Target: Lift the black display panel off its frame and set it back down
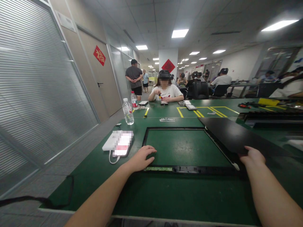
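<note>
A thin black rectangular frame (201, 170) lies flat on the green table, with a green circuit strip (159, 169) along its near side. At the frame's near left corner rests my left hand (142, 157), fingers apart, holding nothing. My right hand (254, 156) grips the near edge of a large flat black panel (233, 134). This panel slants over the frame's right side, where a whitish strip (235, 165) shows along the frame's inner edge. The fingertips of my right hand are partly hidden by the panel.
Left of the frame, a phone (123, 143) lies by a white power bank (110, 141) with a cable. Two water bottles (128, 112) stand beyond. A person (167, 90) works across the green table (177, 195). Long black parts (270, 118) lie at far right.
</note>
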Action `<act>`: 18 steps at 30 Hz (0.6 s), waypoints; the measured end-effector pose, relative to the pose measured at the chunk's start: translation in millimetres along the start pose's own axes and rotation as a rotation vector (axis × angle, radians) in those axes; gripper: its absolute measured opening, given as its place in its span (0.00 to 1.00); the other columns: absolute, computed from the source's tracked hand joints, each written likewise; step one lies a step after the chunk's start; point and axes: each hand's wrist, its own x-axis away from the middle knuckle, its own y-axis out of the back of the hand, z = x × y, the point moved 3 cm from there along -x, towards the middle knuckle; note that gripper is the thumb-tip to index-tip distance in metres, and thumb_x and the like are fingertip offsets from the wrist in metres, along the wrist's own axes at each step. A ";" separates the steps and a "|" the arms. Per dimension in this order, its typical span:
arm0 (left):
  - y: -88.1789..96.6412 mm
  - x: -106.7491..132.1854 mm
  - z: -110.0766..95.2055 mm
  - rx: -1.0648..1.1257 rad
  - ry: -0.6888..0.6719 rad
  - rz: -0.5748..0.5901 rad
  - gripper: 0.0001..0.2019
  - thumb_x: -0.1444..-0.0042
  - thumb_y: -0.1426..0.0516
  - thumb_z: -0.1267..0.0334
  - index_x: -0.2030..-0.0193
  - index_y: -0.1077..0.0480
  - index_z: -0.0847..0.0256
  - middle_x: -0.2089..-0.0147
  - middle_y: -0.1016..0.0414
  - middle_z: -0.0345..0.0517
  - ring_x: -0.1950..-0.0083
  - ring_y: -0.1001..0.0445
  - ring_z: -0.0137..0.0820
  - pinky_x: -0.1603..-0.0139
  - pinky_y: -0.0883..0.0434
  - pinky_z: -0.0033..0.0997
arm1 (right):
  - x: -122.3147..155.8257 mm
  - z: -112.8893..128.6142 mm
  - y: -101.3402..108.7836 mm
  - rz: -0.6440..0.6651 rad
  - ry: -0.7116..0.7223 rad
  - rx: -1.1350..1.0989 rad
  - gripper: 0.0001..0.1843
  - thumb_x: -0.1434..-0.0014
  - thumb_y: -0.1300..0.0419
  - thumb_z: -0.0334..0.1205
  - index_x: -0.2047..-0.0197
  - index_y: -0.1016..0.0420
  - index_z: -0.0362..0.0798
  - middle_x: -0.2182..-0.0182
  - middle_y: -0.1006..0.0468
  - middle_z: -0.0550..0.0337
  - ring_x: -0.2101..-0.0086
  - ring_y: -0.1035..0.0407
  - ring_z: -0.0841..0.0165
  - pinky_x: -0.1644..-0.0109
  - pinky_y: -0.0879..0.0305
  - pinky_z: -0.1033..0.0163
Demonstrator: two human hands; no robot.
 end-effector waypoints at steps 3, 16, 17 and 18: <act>0.3 0.2 -0.1 -0.003 0.008 -0.001 0.19 0.35 0.42 0.62 0.38 0.23 0.58 0.34 0.26 0.58 0.31 0.29 0.48 0.28 0.34 0.51 | 1.4 -0.2 -0.2 0.007 -0.020 -0.017 0.27 0.49 0.41 0.16 0.50 0.27 0.50 0.50 0.19 0.59 0.71 0.25 0.74 0.62 0.21 0.62; -2.5 -0.5 5.9 0.030 -0.006 -0.020 0.18 0.36 0.41 0.61 0.40 0.21 0.57 0.35 0.25 0.57 0.32 0.29 0.48 0.28 0.34 0.51 | 14.0 -0.3 -2.9 0.077 -0.039 -0.040 0.18 0.45 0.43 0.18 0.56 0.30 0.50 0.54 0.18 0.61 0.71 0.24 0.74 0.63 0.22 0.64; -2.9 -0.8 6.7 0.035 -0.008 -0.022 0.18 0.36 0.40 0.61 0.40 0.21 0.57 0.35 0.25 0.57 0.32 0.28 0.48 0.28 0.34 0.51 | 14.8 0.0 -3.4 0.078 -0.038 -0.042 0.18 0.45 0.43 0.18 0.57 0.31 0.49 0.55 0.18 0.62 0.71 0.24 0.74 0.63 0.21 0.64; -3.3 -1.0 7.5 0.039 -0.009 -0.023 0.18 0.36 0.40 0.61 0.40 0.21 0.56 0.35 0.25 0.57 0.32 0.28 0.48 0.28 0.34 0.52 | 15.4 0.4 -3.9 0.079 -0.036 -0.043 0.18 0.47 0.42 0.18 0.58 0.31 0.49 0.56 0.19 0.62 0.71 0.24 0.73 0.62 0.21 0.64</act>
